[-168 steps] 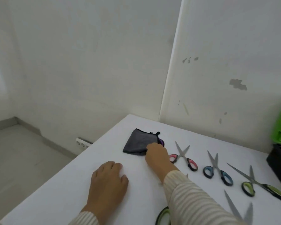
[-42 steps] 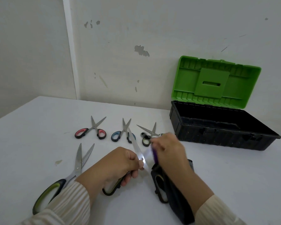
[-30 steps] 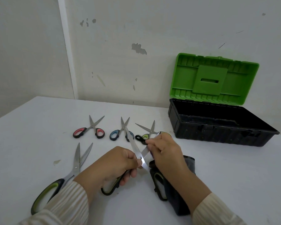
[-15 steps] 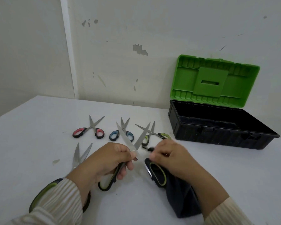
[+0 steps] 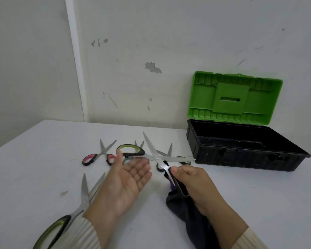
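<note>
You hold a wide-open pair of green-and-black scissors over the middle of the table.

Your right hand (image 5: 192, 184) is clamped round one handle of the scissors (image 5: 157, 158), thumb on top. A dark grey cloth (image 5: 185, 211) is bunched under the same hand and trails towards the table's near edge. The blades are spread wide: one points up and away, the other towards the open toolbox (image 5: 241, 150) at the far right corner. The free handle loop sits just beyond your left hand (image 5: 127, 182), which lies palm up, fingers loose and apart, holding nothing. A large pair of scissors (image 5: 83, 198) lies near the left end of the near edge of the white table (image 5: 34, 168).
</note>
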Tool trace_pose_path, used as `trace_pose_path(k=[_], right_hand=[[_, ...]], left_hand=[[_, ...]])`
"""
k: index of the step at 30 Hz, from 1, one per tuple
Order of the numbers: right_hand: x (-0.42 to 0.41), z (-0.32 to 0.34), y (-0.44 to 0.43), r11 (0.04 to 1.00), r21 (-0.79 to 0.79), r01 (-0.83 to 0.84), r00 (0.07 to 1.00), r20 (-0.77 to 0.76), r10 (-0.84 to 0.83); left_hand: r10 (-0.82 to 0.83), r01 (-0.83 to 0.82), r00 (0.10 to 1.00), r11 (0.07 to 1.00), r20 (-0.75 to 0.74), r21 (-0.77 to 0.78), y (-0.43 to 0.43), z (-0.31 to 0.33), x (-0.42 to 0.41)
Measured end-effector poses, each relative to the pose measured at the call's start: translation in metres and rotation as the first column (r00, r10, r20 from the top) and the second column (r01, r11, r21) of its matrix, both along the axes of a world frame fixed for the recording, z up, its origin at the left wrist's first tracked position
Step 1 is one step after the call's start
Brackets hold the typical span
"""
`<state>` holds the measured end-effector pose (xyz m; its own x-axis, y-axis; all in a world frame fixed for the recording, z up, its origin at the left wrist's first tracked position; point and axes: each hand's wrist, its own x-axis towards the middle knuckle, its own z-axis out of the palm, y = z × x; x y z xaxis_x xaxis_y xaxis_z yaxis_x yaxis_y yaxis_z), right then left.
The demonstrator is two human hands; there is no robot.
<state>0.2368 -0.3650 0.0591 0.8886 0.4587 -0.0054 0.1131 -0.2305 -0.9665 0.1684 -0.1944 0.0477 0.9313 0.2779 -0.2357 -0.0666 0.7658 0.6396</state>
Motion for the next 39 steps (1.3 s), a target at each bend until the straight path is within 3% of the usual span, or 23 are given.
trace_pose_path(k=[3, 5, 9, 12, 14, 16, 18, 22, 24, 25, 28, 32, 36, 39], right_hand=[[-0.005, -0.004, 0.009, 0.990, -0.143, 0.016, 0.976, 0.216, 0.016], [-0.007, -0.004, 0.011, 0.966, -0.257, -0.030, 0.939, 0.324, 0.115], [0.001, -0.001, 0.000, 0.929, -0.315, -0.193, 0.923, 0.264, 0.281], [0.023, 0.002, -0.020, 0.983, -0.184, -0.005, 0.957, 0.284, 0.058], [0.030, 0.007, -0.029, 0.987, -0.014, 0.162, 0.948, 0.279, -0.151], [0.031, 0.012, -0.030, 0.964, 0.163, 0.210, 0.929, 0.274, -0.249], [0.022, 0.017, -0.023, 0.958, 0.214, 0.189, 0.891, 0.374, -0.259], [-0.007, 0.003, 0.006, 0.991, -0.132, 0.037, 0.631, 0.772, 0.079], [-0.005, -0.005, 0.013, 0.964, -0.266, -0.014, 0.614, 0.759, 0.218], [0.001, -0.005, 0.014, 0.965, -0.260, 0.009, 0.634, 0.748, 0.196], [0.011, 0.000, 0.008, 0.974, -0.193, 0.118, 0.686, 0.725, 0.060], [-0.004, -0.006, 0.011, 0.965, -0.260, -0.028, 0.693, 0.691, 0.207], [0.011, -0.003, 0.008, 0.989, -0.102, 0.105, 0.708, 0.706, -0.002], [-0.007, -0.008, 0.013, 0.975, -0.221, -0.003, 0.674, 0.720, 0.165]], left_hand=[[-0.015, 0.024, 0.999, 0.957, -0.033, 0.290, -0.023, -0.010, 0.003], [0.055, -0.020, 0.995, 0.932, -0.087, 0.362, -0.022, -0.014, 0.003], [0.136, -0.067, 0.982, 0.901, -0.132, 0.429, -0.010, -0.007, 0.000], [0.159, -0.081, 0.978, 0.890, -0.138, 0.449, -0.004, 0.000, -0.003], [0.120, -0.024, 0.978, 0.879, -0.172, 0.477, -0.006, 0.003, -0.005], [0.056, 0.076, 0.972, 0.843, -0.227, 0.532, -0.011, 0.003, -0.005], [-0.007, 0.179, 0.962, 0.775, -0.274, 0.606, -0.020, 0.000, -0.006], [-0.001, 0.198, 0.973, 0.508, -0.229, 0.838, -0.034, -0.008, -0.007], [0.024, 0.168, 0.981, 0.389, -0.192, 0.906, -0.038, -0.009, -0.009], [0.019, 0.161, 0.983, 0.365, -0.180, 0.917, -0.041, -0.009, -0.010], [-0.017, 0.159, 0.986, 0.361, -0.164, 0.919, -0.044, -0.011, -0.010], [0.036, 0.134, 0.987, 0.332, -0.154, 0.934, -0.039, -0.013, -0.008], [-0.008, 0.143, 0.988, 0.379, -0.151, 0.914, -0.040, -0.009, -0.009], [0.037, 0.109, 0.991, 0.359, -0.131, 0.927, -0.038, -0.007, -0.009]])
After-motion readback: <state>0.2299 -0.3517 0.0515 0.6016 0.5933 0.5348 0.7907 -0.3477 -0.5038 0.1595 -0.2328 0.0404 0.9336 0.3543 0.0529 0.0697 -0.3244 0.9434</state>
